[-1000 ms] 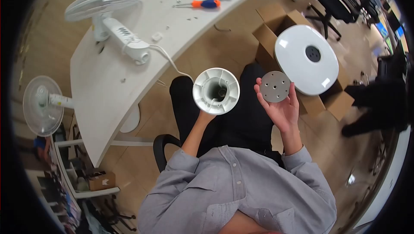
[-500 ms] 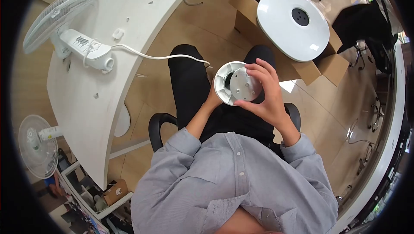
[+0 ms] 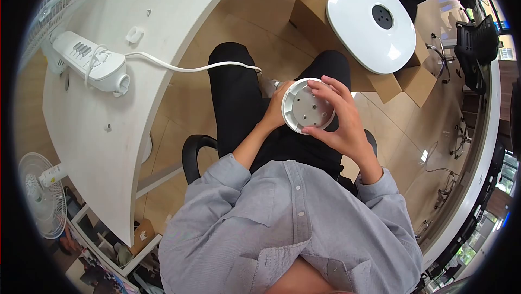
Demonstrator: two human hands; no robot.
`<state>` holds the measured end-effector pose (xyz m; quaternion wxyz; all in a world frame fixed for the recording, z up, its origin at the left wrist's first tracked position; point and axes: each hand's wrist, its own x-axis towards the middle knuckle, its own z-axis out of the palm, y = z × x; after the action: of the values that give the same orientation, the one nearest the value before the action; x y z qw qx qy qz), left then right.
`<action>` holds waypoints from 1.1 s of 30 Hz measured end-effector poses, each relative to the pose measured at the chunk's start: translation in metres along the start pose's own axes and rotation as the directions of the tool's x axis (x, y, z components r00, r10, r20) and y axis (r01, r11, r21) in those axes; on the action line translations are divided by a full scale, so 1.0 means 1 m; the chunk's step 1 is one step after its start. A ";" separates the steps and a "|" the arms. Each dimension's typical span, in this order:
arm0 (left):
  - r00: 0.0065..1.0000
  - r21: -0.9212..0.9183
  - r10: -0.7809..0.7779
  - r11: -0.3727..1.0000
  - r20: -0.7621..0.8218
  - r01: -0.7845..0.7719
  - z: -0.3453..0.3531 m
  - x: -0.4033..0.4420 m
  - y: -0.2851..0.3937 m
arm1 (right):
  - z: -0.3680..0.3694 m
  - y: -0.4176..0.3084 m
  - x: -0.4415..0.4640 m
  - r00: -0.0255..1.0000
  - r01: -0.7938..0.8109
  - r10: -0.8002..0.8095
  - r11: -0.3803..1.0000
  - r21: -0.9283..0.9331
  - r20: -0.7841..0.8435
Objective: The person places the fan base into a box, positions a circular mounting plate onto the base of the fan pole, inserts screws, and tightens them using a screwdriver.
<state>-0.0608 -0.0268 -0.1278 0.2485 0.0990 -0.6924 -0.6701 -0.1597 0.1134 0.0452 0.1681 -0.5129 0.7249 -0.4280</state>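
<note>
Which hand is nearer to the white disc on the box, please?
Right. The right hand, at the metal plate, is below the disc in view; the left hand, around the white tube, is farther left.

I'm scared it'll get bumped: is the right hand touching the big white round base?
Apart. The head view shows a gap: a black-trousered knee and part of the cardboard box show between the right hand and the white round base.

We hold one white fan column [image 3: 288, 115], left hand [image 3: 275, 108]; one drilled metal disc [image 3: 308, 108], right hand [image 3: 348, 123], at its mouth. One white base [image 3: 369, 25] tops a carton [image 3: 313, 29].
</note>
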 end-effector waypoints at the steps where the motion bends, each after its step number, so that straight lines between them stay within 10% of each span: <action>1: 0.999 -0.036 -0.034 0.999 -0.001 0.034 0.000 -0.001 -0.002 | 0.000 -0.001 0.001 1.000 -0.008 0.008 1.000 0.003 0.018; 12: 0.937 -0.457 -0.349 0.828 0.034 0.325 0.010 -0.011 -0.046 | 0.022 0.007 -0.002 0.996 0.044 -0.049 0.997 -0.061 -0.081; 27: 0.998 0.002 0.048 0.999 -0.036 -0.048 0.000 -0.001 -0.028 | 0.016 0.005 -0.010 0.988 -0.008 -0.014 0.989 -0.145 -0.155; 33: 1.000 0.057 -0.013 0.998 0.005 0.012 0.000 0.003 -0.020 | -0.002 -0.013 0.001 0.998 -0.050 0.033 0.930 -0.363 -0.052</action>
<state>-0.0669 -0.0296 -0.1467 0.2396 0.1087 -0.7111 -0.6520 -0.1535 0.1122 0.0568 0.0630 -0.5100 0.8059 -0.2940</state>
